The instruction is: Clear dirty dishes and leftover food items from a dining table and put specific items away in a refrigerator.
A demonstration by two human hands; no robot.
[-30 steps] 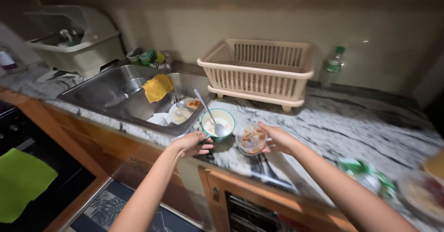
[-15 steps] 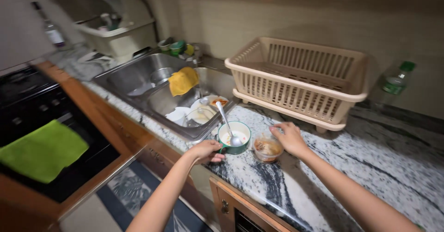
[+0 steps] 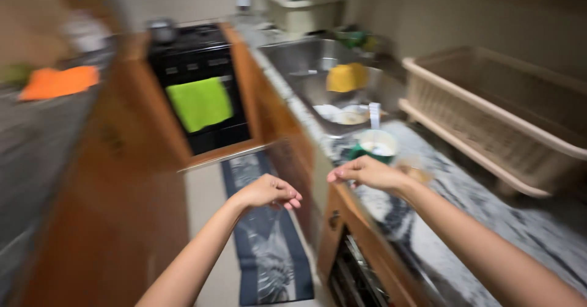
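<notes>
The view is motion-blurred. My left hand (image 3: 269, 192) hangs loosely curled over the floor mat (image 3: 263, 233), away from the counter, holding nothing. My right hand (image 3: 365, 172) hovers at the counter's front edge, fingers loosely bent and empty, just in front of the green-rimmed cup (image 3: 374, 144) with a spoon (image 3: 374, 115) standing in it. A small clear bowl (image 3: 416, 170) with brownish leftovers sits on the marble counter (image 3: 465, 215) just right of my right hand.
A steel sink (image 3: 318, 74) holds dirty plates and a yellow cloth (image 3: 343, 77). A beige dish rack (image 3: 501, 123) stands at the right. A black oven (image 3: 195, 93) with a green towel (image 3: 199, 103) is at the left, an orange cloth (image 3: 58, 82) farther left.
My view swung sharply left toward the oven and floor. My left hand came off the cup and moved out over the mat; my right hand let go of the clear bowl.
</notes>
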